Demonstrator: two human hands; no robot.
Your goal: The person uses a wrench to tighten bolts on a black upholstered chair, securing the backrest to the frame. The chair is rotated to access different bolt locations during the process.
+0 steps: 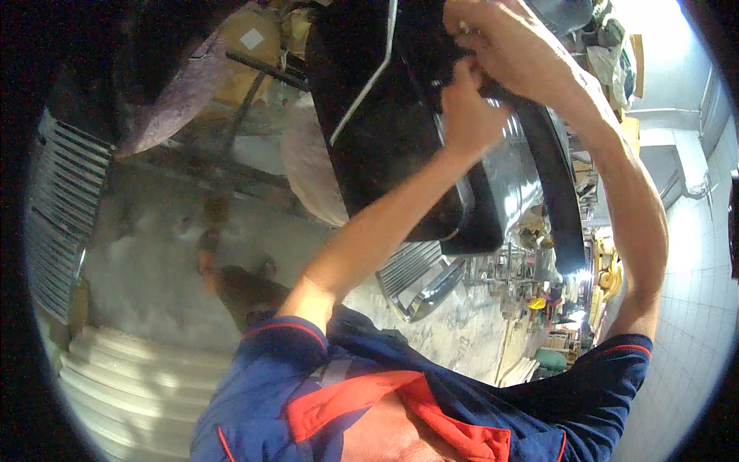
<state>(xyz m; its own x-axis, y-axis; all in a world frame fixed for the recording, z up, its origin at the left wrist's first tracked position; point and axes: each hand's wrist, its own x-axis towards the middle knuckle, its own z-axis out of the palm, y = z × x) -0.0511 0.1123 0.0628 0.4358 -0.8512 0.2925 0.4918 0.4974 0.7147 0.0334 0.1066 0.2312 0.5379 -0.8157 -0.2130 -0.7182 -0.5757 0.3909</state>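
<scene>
Both my hands meet at the upper middle, against a large black panel [385, 169] with glossy parts. My left hand [473, 115] has its fingers curled in at the panel's upper part and its thumb sticking out to the right. Just above it, my right hand [508, 50] reaches over from the right with bent fingers. What lies between the fingers of either hand is too small and dark to make out. A bent thin metal rod [368, 88] crosses the panel left of my hands. A long black curved strip [556, 185] runs down below my right wrist.
A slatted grille piece [416, 273] is below the panel. Another slatted grey part [73, 215] stands at the far left. Ribbed whitish material [138, 385] lies at lower left. Shelves with mixed items [531, 285] and a white tiled wall [693, 308] are to the right.
</scene>
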